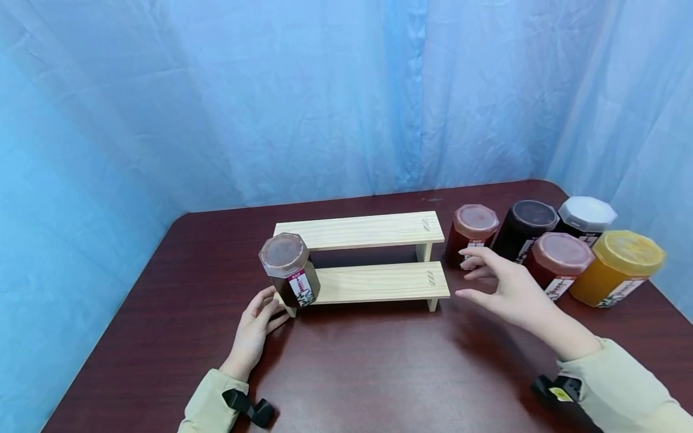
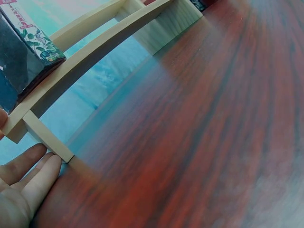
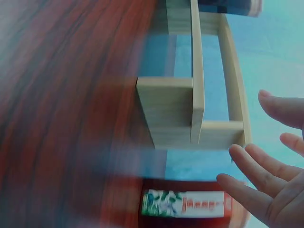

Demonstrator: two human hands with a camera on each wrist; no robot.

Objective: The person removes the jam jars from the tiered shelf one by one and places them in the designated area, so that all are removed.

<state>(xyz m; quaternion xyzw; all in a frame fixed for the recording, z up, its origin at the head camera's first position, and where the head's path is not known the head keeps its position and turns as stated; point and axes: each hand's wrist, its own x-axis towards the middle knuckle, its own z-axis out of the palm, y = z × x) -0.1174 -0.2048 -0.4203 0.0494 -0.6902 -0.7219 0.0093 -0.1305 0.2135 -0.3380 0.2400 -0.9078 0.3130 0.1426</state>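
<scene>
A two-step wooden shelf [image 1: 373, 282] stands on the table. On the left end of its lower step is a dark brown jar [image 1: 287, 273] with a translucent lid and a white and pink label. My left hand [image 1: 254, 334] rests against that end, below the jar; in the left wrist view its loosely extended fingers [image 2: 45, 178] are at the shelf's leg. My right hand [image 1: 514, 294] hovers, holding nothing, between the shelf's right end and the jars, its fingers apart. Close to its fingertips stands a dark red jar [image 1: 472, 231], partly hidden by the hand.
Right of the shelf are more jars: a near-black one [image 1: 527, 219], a white-lidded one [image 1: 587, 210], a red one [image 1: 560, 258] and a yellow one [image 1: 619, 264]. Blue curtains [image 1: 325, 108] hang behind and beside the dark red-brown table [image 1: 379, 367].
</scene>
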